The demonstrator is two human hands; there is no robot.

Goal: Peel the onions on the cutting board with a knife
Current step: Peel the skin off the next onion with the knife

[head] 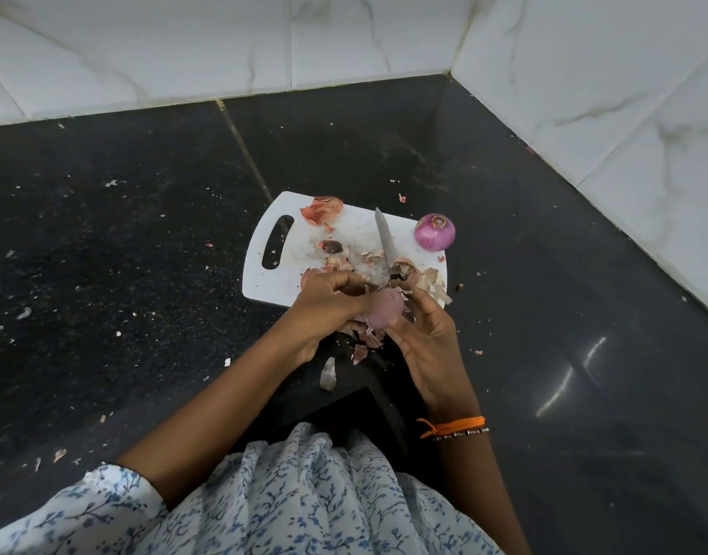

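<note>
two hands hold a pale onion over the board's near edge

the pale onion (378, 310) sits between both hands, just over the near edge of the white cutting board (300, 274). the left hand (324, 310) curls round it from the left, so its grip is grasping the onion. the right hand (424, 346) holds it from the right with fingers bent up to it, so that grip is grasping the onion too. loose skin hangs under the onion.

the knife (385, 239) lies flat on the board with its tip pointing away from the person. no hand touches it. its handle end is hidden by peels and another onion (404, 270) that has dry skin on it. a purple onion (435, 231) sits at the far right corner of the board, well apart from the hands.

a heap of skins (322, 208) lies at the far side of the board near the handle hole. more bits lie in the middle of it.

the board rests on a dark worktop (124, 254) with small crumbs on it. white tiles (224, 46) stand behind. the right wrist has an orange thread (452, 425) on it. a blue and white flowery cloth (304, 498) shows at the bottom.
</note>
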